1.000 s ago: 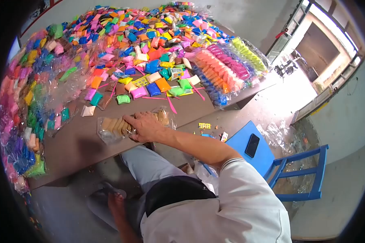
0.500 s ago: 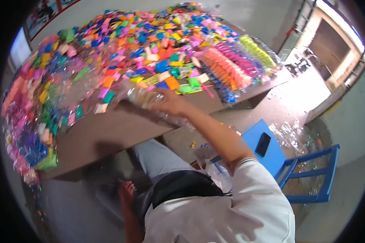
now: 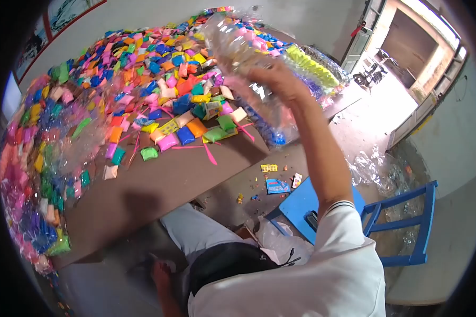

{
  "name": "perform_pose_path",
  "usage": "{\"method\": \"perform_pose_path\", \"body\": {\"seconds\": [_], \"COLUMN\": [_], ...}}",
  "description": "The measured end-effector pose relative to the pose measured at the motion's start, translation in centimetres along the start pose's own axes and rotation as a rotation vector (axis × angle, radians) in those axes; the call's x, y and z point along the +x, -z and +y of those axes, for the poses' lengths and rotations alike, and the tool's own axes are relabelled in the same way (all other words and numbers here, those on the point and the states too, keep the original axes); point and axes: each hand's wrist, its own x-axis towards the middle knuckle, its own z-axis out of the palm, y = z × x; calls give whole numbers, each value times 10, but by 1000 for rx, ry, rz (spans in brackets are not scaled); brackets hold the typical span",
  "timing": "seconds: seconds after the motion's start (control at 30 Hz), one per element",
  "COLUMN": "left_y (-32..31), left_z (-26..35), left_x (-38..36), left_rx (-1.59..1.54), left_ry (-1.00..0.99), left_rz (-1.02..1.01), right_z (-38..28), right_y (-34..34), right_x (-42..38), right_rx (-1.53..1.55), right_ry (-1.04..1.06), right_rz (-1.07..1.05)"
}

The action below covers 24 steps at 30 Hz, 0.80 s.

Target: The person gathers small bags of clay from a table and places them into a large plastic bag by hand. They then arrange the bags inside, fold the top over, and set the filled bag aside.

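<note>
My right hand is raised over the right part of the table, its fingers closed on a clear plastic bag. The bag stretches up and away from the hand, shiny and see-through. Beneath it lie rows of packed packets, the yellow-green row showing beside my wrist. A large heap of small colourful packets covers the far side of the table. My left hand hangs low beside my leg, in shadow, its fingers blurred.
A blue chair stands at my right with a dark phone on it, partly behind my sleeve. Plastic wrappers and a blue packet lie on the floor. An open doorway is at the back right.
My right hand has lifted from the table's front, moving up and to the right with the clear bag. Packets formerly behind it now show. My left hand has shifted slightly downward.
</note>
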Motion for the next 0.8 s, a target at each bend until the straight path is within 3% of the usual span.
{"method": "perform_pose_path", "body": {"seconds": [0.03,0.1,0.17,0.27,0.37,0.5,0.63,0.67,0.8], "left_y": [2,9,9,-30,-30,-30,-48,-50,-42], "left_z": [-6,-14,-17,20,-31,-63,-42,-48,-64], "left_x": [3,7,11,7,34,50,52,55,62], "left_rx": [64,342,764,-206,-55,32,-4,-15,-169], "left_ry": [-14,-156,-415,335,279,317,358,348,447], "left_rz": [30,34,-33,177,199,149,138,163,100], "right_z": [-3,-17,-5,0,37,98,159,167,148], "right_y": [25,62,114,152,188,214,213,205,200], "right_x": [8,14,31,45,66,94,95,93,90], "right_rx": [-43,-169,-272,-461,-559,-1120,-1297,-1305,-1290], "right_ry": [82,45,30,-59,7,1,-243,-257,-303], "right_rz": [-4,147,250,441,432,499,358,428,385]}}
